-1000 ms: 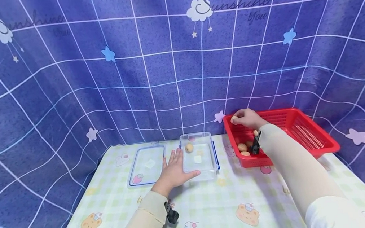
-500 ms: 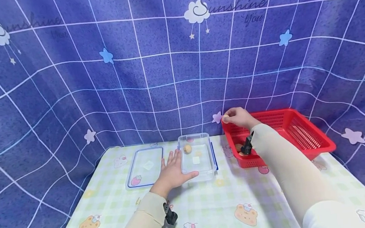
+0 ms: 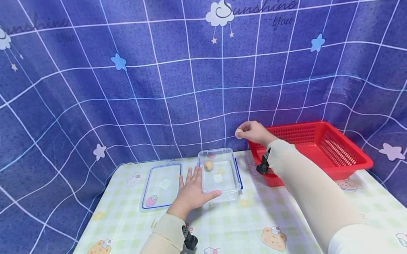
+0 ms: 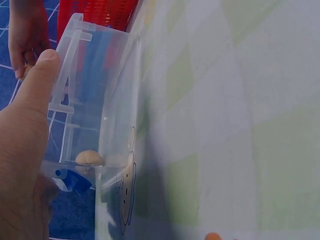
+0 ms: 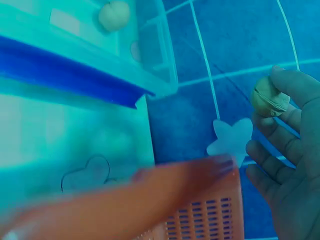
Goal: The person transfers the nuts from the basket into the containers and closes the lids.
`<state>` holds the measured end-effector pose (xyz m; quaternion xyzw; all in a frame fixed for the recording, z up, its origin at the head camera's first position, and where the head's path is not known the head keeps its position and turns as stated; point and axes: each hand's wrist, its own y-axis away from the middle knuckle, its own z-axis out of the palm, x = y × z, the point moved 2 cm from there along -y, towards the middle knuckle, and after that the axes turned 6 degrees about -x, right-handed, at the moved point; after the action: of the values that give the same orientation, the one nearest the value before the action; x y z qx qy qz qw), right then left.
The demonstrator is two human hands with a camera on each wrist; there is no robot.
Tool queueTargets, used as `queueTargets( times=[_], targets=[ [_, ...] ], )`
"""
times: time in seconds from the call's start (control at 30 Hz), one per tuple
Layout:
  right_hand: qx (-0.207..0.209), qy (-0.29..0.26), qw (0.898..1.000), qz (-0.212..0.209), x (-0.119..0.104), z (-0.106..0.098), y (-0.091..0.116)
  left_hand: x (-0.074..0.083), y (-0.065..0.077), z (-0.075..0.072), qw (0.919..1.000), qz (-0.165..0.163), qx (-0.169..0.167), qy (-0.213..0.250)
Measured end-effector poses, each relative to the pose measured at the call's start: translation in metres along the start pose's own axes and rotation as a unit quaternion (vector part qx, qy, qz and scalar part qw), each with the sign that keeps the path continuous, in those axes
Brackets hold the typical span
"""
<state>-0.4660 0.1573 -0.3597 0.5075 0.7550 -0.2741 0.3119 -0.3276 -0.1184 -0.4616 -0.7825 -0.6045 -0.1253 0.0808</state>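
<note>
My right hand (image 3: 256,133) pinches a walnut (image 5: 270,97) between thumb and fingertips, just beyond the left rim of the red basket (image 3: 337,163). Its seam shows in the right wrist view. To the left stands a clear plastic box (image 3: 230,179) without its lid. One walnut (image 3: 208,165) lies in it near the back left corner. Spread straight along the left side of the box are the fingers of my left hand (image 3: 192,192), with the thumb across its front wall. My right forearm covers much of the basket's inside.
The clear lid (image 3: 155,189) with a blue seal lies flat left of the box. A blue latch (image 3: 239,174) hangs along the box's right side. Behind the checked tablecloth (image 3: 241,228) rises a blue curtain (image 3: 170,81).
My right hand has carried the walnut leftward, from over the basket to past its left rim. The left hand has stayed at the box.
</note>
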Motion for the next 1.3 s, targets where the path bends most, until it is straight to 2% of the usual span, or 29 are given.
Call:
queueTargets(
  times=[0.5,0.8,1.3],
  targets=[
    [-0.009,-0.016,1.000,-0.019,-0.015,0.036,-0.007,0.002,-0.001,-0.001,1.0000,-0.002,-0.002,-0.002],
    [-0.003,-0.036,0.999,-0.032,-0.025,0.059,-0.003,0.000,-0.001,0.000,1.0000,-0.005,-0.004,-0.003],
    [0.012,-0.031,0.999,0.000,-0.010,0.094,-0.001,0.002,0.000,-0.002,1.0000,-0.001,-0.006,0.000]
  ],
)
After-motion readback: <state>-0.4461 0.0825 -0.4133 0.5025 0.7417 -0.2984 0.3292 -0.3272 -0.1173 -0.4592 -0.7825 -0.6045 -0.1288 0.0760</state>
